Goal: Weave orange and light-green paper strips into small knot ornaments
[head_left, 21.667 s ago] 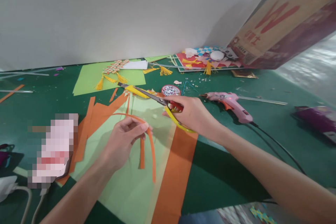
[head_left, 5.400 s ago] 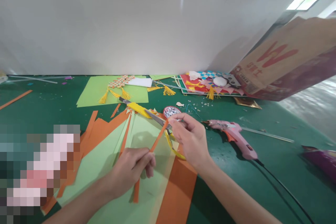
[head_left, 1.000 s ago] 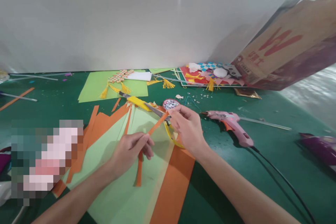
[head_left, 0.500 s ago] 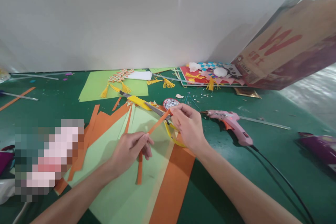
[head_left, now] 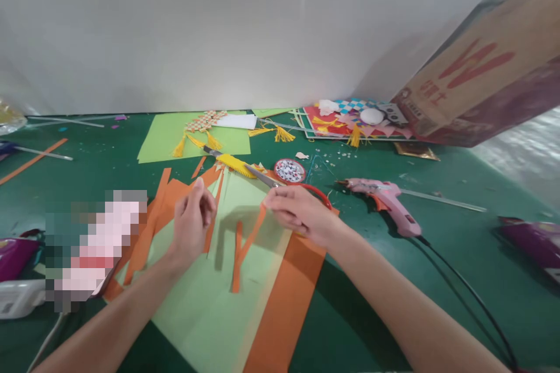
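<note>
My right hand pinches the upper end of an orange paper strip between thumb and fingers. Its lower end meets a second upright orange length in a V shape; whether this is one folded strip or two I cannot tell. Both hang over a pale green paper sheet. To the left, my left hand is raised apart from the strip, fingers curled in and thumb up, with nothing visible in it. Scissors with red and yellow handles lie partly hidden behind my right hand.
A yellow cutter knife and a round tin of small beads lie beyond the sheet. To the right rests a pink glue gun with its cord. Orange paper lies under the sheet. A paper bag stands back right.
My left hand has let go of the orange strip and moved up and left. My right hand, still pinching the strip, has come slightly lower, uncovering the bead tin.
</note>
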Tool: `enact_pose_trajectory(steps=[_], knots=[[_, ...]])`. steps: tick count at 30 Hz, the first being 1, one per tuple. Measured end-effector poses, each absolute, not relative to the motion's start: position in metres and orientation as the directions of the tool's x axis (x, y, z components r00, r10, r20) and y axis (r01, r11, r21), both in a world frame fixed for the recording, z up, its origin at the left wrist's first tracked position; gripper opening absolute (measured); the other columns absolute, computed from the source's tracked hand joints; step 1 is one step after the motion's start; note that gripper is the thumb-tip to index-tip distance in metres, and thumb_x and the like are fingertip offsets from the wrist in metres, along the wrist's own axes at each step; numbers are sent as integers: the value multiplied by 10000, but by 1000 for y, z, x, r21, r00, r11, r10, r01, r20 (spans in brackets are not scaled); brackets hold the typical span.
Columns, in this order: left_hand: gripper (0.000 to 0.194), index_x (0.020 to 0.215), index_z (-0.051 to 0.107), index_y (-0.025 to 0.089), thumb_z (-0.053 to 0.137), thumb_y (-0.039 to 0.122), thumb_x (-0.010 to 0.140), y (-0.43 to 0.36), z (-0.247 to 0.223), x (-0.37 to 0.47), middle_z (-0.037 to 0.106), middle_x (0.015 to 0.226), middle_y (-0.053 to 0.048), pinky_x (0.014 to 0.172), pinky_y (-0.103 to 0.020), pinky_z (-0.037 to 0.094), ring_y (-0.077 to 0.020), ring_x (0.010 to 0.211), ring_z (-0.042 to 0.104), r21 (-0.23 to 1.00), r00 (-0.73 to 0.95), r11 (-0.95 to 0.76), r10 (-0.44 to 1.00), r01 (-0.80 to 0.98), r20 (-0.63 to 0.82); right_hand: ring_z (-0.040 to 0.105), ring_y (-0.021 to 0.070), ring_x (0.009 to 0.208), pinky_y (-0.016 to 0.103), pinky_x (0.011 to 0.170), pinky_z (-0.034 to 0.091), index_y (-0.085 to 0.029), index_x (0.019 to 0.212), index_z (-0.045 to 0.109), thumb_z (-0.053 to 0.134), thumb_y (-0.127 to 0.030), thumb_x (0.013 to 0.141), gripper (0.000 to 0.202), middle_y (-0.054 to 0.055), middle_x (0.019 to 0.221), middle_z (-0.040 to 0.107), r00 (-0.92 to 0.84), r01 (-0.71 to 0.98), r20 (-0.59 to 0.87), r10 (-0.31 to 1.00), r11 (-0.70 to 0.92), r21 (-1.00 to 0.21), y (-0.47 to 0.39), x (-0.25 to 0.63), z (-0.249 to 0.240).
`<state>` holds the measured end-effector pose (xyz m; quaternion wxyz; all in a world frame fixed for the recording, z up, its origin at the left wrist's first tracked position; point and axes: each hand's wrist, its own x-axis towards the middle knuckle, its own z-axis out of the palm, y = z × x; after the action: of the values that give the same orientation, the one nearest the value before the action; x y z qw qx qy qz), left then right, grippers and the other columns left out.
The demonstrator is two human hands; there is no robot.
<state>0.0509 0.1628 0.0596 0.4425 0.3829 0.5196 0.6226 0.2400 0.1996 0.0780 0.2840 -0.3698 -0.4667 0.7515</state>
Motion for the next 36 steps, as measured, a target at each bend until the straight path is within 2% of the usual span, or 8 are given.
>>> enact_pose_trajectory(steps=[4,7,14,17,20,26,30,36], knots=[[533,431,348,171,458,361,917,166,63,51,212,344,68,402,-220,196,-59,347,197,965,-323,-98,946,-242,15,201,19,288,172,320,116,-161,661,575,646,-313,685,170,-128,323,327,-736,112,-371,566,-439,-892,193,234,74],[533,451,242,178,441,351,915,167,65,51,175,365,74,412,-234,184,-64,359,158,963,-304,-89,953,-255,8,252,30,288,173,325,170,-164,667,569,618,-309,721,162,-115,336,368,-672,215,-398,624,-350,-912,189,227,70],[405,521,278,202,510,317,832,156,63,52,285,484,61,452,-243,224,-87,450,260,952,7,-137,990,274,140,397,74,407,199,436,299,-170,652,606,527,-204,769,146,-62,431,454,-424,471,-105,899,120,-874,174,209,55],[296,569,269,208,442,251,805,151,61,53,325,513,53,469,-235,244,-97,470,294,706,308,-363,928,609,211,519,122,506,233,514,363,-172,832,699,483,-161,797,219,12,564,625,-430,594,82,899,350,-724,173,210,49],[168,609,315,210,438,179,719,151,59,53,409,565,34,493,-237,257,-111,505,343,568,420,-444,889,692,183,582,173,507,270,508,401,-152,1125,658,435,-173,852,354,65,633,685,-449,695,160,879,456,-556,178,217,51],[138,638,388,204,479,185,740,154,57,50,466,602,16,507,-246,247,-132,538,395,477,458,-457,880,751,124,677,223,875,333,729,547,-116,1154,635,387,-194,924,347,130,963,718,-548,642,389,741,670,-373,163,237,53],[150,652,418,199,462,187,795,153,57,50,505,626,9,551,-259,284,-145,600,451,436,495,-486,863,757,102,507,277,1228,449,988,467,-38,1254,545,424,-270,923,422,176,1295,565,-700,584,366,613,787,-200,122,246,43],[182,647,436,198,462,202,827,153,57,50,538,646,4,586,-266,318,-151,639,480,418,521,-506,849,754,88,478,270,1259,438,969,492,-71,1256,545,391,-357,931,460,138,1336,534,-688,594,428,586,794,-132,63,244,30]])
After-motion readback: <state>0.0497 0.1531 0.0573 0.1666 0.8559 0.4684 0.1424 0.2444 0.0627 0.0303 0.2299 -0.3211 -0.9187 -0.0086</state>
